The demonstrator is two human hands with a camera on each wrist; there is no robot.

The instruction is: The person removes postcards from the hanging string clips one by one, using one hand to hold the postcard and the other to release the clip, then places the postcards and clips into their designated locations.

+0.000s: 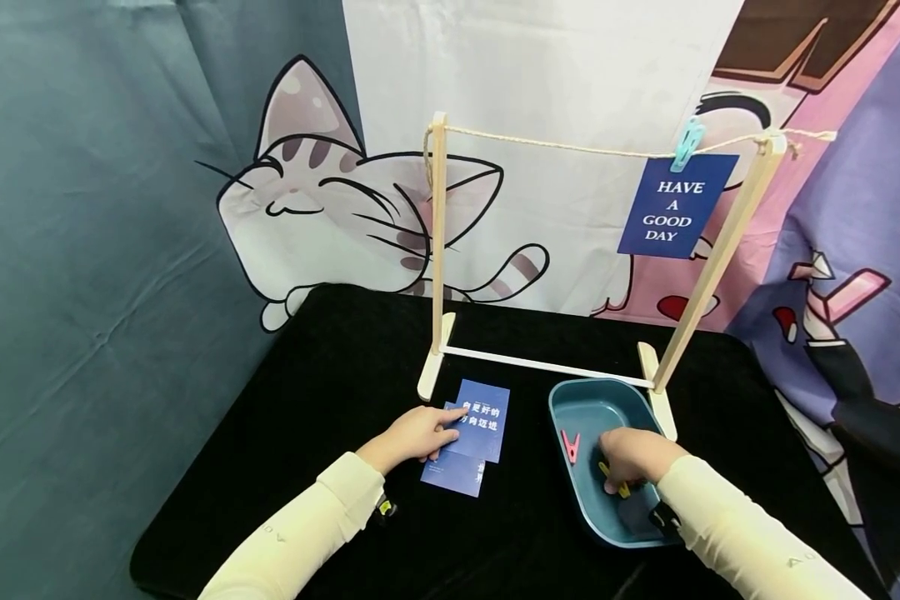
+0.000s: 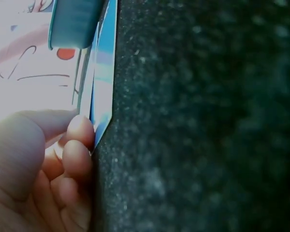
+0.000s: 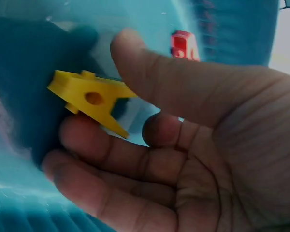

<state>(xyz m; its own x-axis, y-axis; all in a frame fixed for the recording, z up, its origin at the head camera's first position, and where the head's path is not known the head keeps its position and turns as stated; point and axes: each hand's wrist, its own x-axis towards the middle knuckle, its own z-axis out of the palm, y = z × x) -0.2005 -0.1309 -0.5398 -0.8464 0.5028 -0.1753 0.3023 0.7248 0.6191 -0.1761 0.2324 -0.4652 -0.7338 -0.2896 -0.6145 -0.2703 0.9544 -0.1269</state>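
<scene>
One yellow clip [image 3: 79,92] between right fingers [image 3: 87,137].

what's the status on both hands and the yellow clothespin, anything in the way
Left hand touching blue cards. Right hand at yellow clothespin in blue bin, firm grip unconfirmed. Pink clothespin nearby, nothing plainly blocking.

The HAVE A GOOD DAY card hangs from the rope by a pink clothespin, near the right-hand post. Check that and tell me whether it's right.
Only the clothespin's colour is wrong: the head view shows a light blue clothespin. The HAVE A GOOD DAY card does hang from the rope near the right-hand post.
</scene>
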